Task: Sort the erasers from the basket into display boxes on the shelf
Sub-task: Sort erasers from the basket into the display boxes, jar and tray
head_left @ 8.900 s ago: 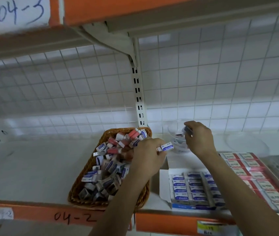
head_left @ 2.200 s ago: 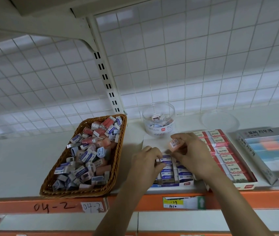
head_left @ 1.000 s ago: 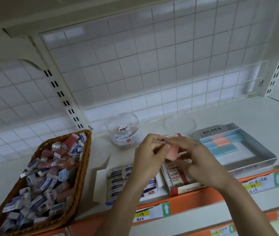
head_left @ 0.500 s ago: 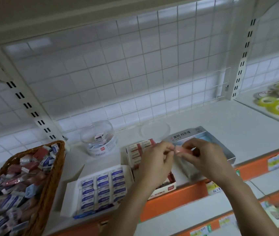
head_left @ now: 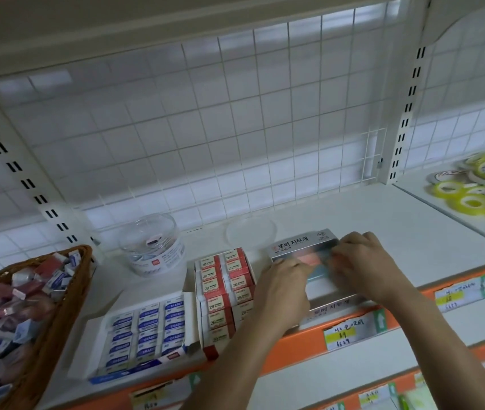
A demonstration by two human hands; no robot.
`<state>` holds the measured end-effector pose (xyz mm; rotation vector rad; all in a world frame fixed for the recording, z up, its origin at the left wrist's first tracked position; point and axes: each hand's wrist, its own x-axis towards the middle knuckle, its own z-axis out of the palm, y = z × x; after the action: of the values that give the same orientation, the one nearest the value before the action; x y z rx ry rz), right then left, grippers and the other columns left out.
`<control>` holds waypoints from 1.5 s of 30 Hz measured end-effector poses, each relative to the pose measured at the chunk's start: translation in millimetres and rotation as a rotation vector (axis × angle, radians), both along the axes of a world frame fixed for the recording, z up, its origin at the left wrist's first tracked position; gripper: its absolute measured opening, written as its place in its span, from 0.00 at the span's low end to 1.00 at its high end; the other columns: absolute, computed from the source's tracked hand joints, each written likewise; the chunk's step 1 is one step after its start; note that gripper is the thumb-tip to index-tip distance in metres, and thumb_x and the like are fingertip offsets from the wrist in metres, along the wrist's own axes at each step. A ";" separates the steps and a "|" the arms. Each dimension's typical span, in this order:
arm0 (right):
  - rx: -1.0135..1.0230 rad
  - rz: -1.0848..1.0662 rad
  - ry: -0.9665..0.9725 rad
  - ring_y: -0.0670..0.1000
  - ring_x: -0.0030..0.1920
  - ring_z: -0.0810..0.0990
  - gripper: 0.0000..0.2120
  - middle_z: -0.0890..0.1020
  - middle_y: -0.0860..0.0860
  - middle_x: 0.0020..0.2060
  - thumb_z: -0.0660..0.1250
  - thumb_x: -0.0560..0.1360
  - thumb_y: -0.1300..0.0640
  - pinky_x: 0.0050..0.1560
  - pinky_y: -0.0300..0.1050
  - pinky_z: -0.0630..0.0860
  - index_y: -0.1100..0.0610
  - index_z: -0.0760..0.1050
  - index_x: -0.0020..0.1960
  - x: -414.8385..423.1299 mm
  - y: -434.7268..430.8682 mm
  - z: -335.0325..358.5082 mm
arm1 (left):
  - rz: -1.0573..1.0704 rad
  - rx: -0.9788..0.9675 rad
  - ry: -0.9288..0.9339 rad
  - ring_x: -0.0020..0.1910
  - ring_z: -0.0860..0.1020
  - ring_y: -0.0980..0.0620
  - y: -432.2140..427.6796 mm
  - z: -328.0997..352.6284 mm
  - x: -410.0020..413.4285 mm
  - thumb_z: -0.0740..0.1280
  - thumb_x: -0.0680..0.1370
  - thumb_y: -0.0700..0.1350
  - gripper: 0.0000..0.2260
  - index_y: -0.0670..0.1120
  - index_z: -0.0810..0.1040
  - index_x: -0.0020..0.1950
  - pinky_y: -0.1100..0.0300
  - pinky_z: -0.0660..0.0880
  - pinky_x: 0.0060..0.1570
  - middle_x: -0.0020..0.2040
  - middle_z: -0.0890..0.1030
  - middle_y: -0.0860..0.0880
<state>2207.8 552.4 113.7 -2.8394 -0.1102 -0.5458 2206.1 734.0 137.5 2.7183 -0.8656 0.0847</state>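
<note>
**Closing in on the silver display box [head_left: 300,244]**

Both forearms are stretched forward and up from the bottom of the view, and the 2 hands are brought together over the box at the front of the shelf [head_left: 353,214].

The left hand [head_left: 285,281] is held palm down, knuckles up, with its fingers bent onto the box's left side. The right hand [head_left: 362,261] is set opposite, wrist angled in from the right, with its fingers curled down over the far right part of the box.

A pink eraser [head_left: 309,258] is seen between the 2 sets of fingertips, low inside the box. Motion blur covers it, so it cannot be told whether either hand pinches it or only touches it. Its long side seems to be laid across the box, left to right, though that too is smeared.

The box itself is placed with its long axis running from the orange shelf edge toward the wire grid at the back, printed flap at the far end.

Just to its left, the red 2B box [head_left: 223,291] is lined up the same way, and the blue-label box [head_left: 146,329] is beside that. The wicker basket [head_left: 86,261], heaped with loose erasers [head_left: 28,294], is parked at far left, well apart from both hands.
</note>
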 end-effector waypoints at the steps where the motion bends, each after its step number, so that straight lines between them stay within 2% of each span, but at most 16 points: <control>1: 0.029 0.004 0.017 0.59 0.43 0.76 0.13 0.80 0.52 0.39 0.59 0.66 0.52 0.45 0.44 0.68 0.55 0.81 0.36 0.2 0.4 -1.1 | 0.006 0.007 0.013 0.62 0.72 0.49 -0.2 -0.2 0.5 0.63 0.72 0.31 0.23 0.45 0.75 0.66 0.56 0.67 0.63 0.65 0.75 0.49; 5: 0.076 0.017 0.055 0.59 0.42 0.74 0.13 0.82 0.51 0.40 0.59 0.66 0.52 0.44 0.51 0.74 0.53 0.82 0.38 0.8 0.3 4.1 | 0.013 0.002 0.006 0.62 0.73 0.49 -0.9 -0.4 0.7 0.63 0.71 0.30 0.23 0.46 0.76 0.65 0.57 0.66 0.63 0.65 0.75 0.50; 8: 0.062 -0.003 0.078 0.55 0.41 0.71 0.11 0.83 0.48 0.42 0.61 0.69 0.52 0.44 0.48 0.74 0.52 0.82 0.41 2.2 0.3 9.4 | 0.023 -0.003 0.007 0.62 0.72 0.50 -1.4 -1.6 0.7 0.62 0.72 0.30 0.23 0.46 0.76 0.65 0.58 0.66 0.64 0.65 0.75 0.50; 10: 0.071 -0.037 0.069 0.53 0.43 0.68 0.08 0.83 0.47 0.43 0.66 0.70 0.54 0.44 0.46 0.74 0.52 0.82 0.44 0.9 3.3 12.5 | 0.026 -0.009 -0.001 0.63 0.72 0.50 -1.3 -2.1 0.9 0.62 0.72 0.31 0.23 0.46 0.76 0.64 0.58 0.65 0.64 0.65 0.75 0.51; 13: -0.022 -0.052 0.062 0.54 0.47 0.70 0.08 0.84 0.48 0.43 0.65 0.70 0.56 0.44 0.45 0.72 0.52 0.82 0.44 -0.7 8.1 14.0 | 0.030 -0.010 -0.010 0.62 0.72 0.51 -1.8 -2.8 0.7 0.61 0.72 0.32 0.22 0.47 0.76 0.64 0.58 0.65 0.65 0.64 0.75 0.51; 17: -0.173 -0.023 0.170 0.51 0.54 0.73 0.14 0.80 0.46 0.51 0.59 0.71 0.60 0.47 0.44 0.68 0.49 0.78 0.52 0.0 17.0 19.2 | 0.033 -0.007 -0.020 0.62 0.72 0.51 -2.0 -4.3 1.3 0.62 0.74 0.34 0.21 0.47 0.75 0.65 0.58 0.65 0.64 0.64 0.75 0.52; 21: -0.117 -0.046 0.165 0.52 0.53 0.77 0.14 0.80 0.46 0.52 0.59 0.71 0.60 0.48 0.43 0.68 0.48 0.78 0.52 0.9 17.1 20.5 | 0.037 -0.006 -0.017 0.62 0.72 0.51 -2.4 -4.7 1.5 0.62 0.74 0.35 0.22 0.48 0.74 0.67 0.58 0.65 0.65 0.65 0.75 0.52; 29: -0.178 -0.112 0.158 0.52 0.51 0.78 0.14 0.80 0.47 0.51 0.59 0.71 0.59 0.47 0.43 0.69 0.48 0.79 0.50 -3.9 22.9 18.3 | 0.037 -0.006 -0.018 0.60 0.73 0.49 -3.1 -4.0 -0.7 0.62 0.75 0.36 0.18 0.47 0.76 0.64 0.56 0.67 0.64 0.63 0.76 0.50; 31: -0.149 -0.126 0.174 0.53 0.51 0.79 0.14 0.81 0.48 0.51 0.59 0.72 0.60 0.48 0.43 0.71 0.49 0.79 0.51 -7.0 25.9 21.6 | 0.028 -0.024 -0.010 0.60 0.74 0.48 -2.7 -2.5 -1.4 0.61 0.77 0.37 0.17 0.47 0.76 0.65 0.54 0.68 0.64 0.62 0.77 0.49; 35: 0.078 -0.152 0.134 0.55 0.54 0.78 0.18 0.79 0.51 0.55 0.61 0.72 0.63 0.50 0.45 0.71 0.50 0.77 0.59 -15.3 33.7 28.7 | 0.059 -0.179 0.016 0.60 0.73 0.49 1.7 7.1 -2.6 0.59 0.80 0.39 0.16 0.48 0.74 0.66 0.56 0.70 0.61 0.61 0.77 0.48; 40: 0.179 -0.071 -0.007 0.58 0.48 0.80 0.12 0.82 0.53 0.48 0.63 0.72 0.62 0.43 0.45 0.71 0.53 0.80 0.52 -18.7 70.9 32.9 | 0.171 -0.233 -0.045 0.63 0.71 0.52 30.0 19.1 -2.0 0.58 0.81 0.41 0.16 0.49 0.73 0.68 0.61 0.67 0.62 0.64 0.75 0.51; 45: 0.254 0.092 -0.009 0.58 0.52 0.79 0.14 0.81 0.55 0.51 0.64 0.72 0.61 0.49 0.48 0.74 0.55 0.78 0.56 -20.1 137.1 45.3 | 0.271 -0.221 -0.130 0.62 0.72 0.51 78.9 27.1 -6.7 0.59 0.80 0.42 0.15 0.49 0.75 0.66 0.59 0.67 0.61 0.62 0.77 0.50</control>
<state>2187.7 689.4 159.1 -2.5719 -0.1607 -0.5134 2199.4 812.9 164.6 2.6232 -0.4812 0.3920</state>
